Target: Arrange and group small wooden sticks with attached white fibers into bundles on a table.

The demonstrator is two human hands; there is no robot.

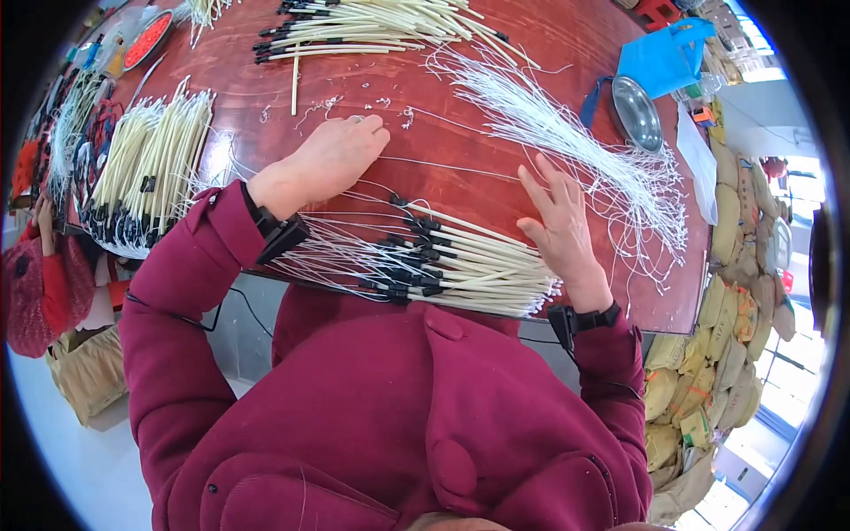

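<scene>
Left hand [341, 152] curls, its grip hard to tell, right hand [560, 221] spreads its fingers, and the white string [452, 166] between them could tangle if a sweep catches the string pile [567, 128].

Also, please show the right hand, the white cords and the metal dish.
Right hand [565, 232], head view: back of the hand.
White cords [577, 134], head view: middle of the bundle.
Metal dish [636, 113], head view: shiny oval face.

From my end I see a workshop: sacks [735, 345] piled right, bundled white cords [544, 115] across a long red table [230, 75].
</scene>
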